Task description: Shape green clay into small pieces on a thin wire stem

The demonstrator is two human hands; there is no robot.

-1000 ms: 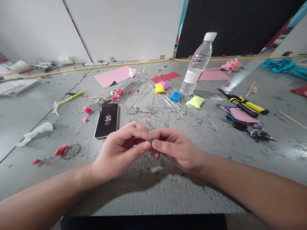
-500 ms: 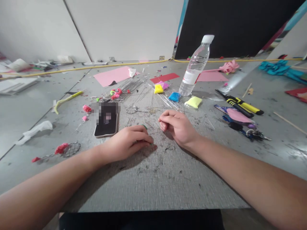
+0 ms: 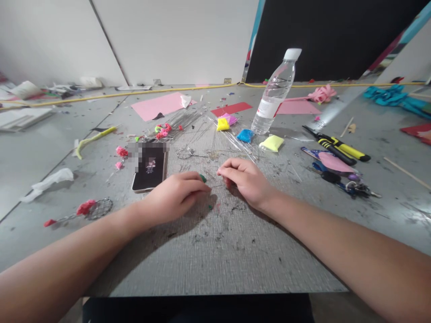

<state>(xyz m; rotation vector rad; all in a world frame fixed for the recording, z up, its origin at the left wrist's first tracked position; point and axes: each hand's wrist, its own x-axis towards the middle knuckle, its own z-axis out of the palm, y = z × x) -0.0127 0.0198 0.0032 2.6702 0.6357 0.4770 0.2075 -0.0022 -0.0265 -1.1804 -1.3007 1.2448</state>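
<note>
My left hand (image 3: 180, 193) rests low over the table, fingers curled together around a lump of green modelling clay (image 3: 203, 178); only its edge shows past the fingers. Just below those fingertips a tiny green crumb (image 3: 210, 207) lies on the tabletop. Opposite, my right hand (image 3: 247, 181) is closed in a pinch, its thumb against the index finger; whatever is between them is too small or hidden to tell. A short gap separates the two hands. Behind them lies a wire piece with a loop (image 3: 185, 153). The phone (image 3: 150, 168) lies beside my left hand.
A water bottle (image 3: 274, 94) stands behind packets of yellow (image 3: 222, 124), blue (image 3: 245, 136) and pale yellow clay (image 3: 271, 143). Pliers (image 3: 336, 146) and keys (image 3: 362, 190) lie right. A wire form with red clay (image 3: 101, 208) lies near my left forearm. Loose wires (image 3: 188, 117) spread behind.
My left hand has shifted slightly up and left, and a green crumb now shows below it. My right fingertips have moved a little left.
</note>
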